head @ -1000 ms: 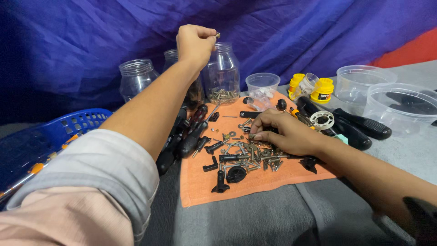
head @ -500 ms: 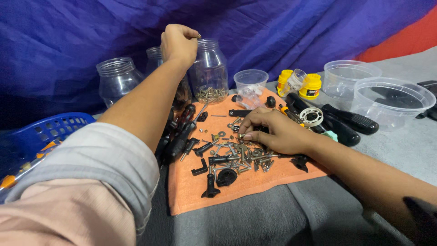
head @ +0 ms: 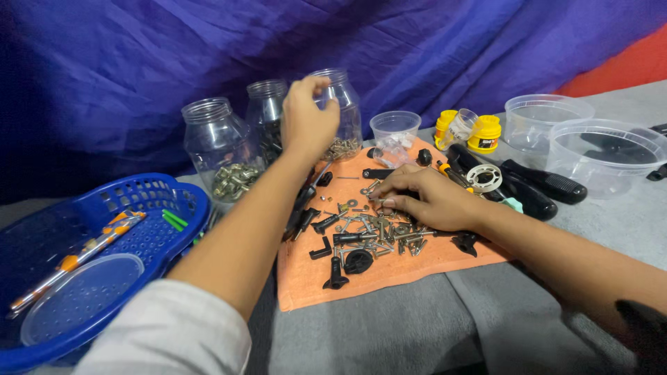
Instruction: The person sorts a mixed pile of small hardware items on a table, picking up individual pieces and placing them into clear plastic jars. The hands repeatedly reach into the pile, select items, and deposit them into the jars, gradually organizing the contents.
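Left hand (head: 306, 118), fingers pinched shut, hovers at glass jar (head: 340, 114); right hand (head: 425, 199) rests palm-down, fingers picking among screws (head: 379, 230) on orange cloth (head: 389, 274).

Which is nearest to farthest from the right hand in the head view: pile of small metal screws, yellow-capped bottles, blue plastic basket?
1. Pile of small metal screws, under the right hand.
2. Yellow-capped bottles, behind it.
3. Blue plastic basket, far left.

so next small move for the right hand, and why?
Probably pinch one small screw out of the pile. The right hand lies flat on the loose screws and washers on the orange cloth, fingertips down among them, with nothing visibly held. The left hand is up at the middle glass jar, which already has hardware in its bottom, so one more piece seems likely.
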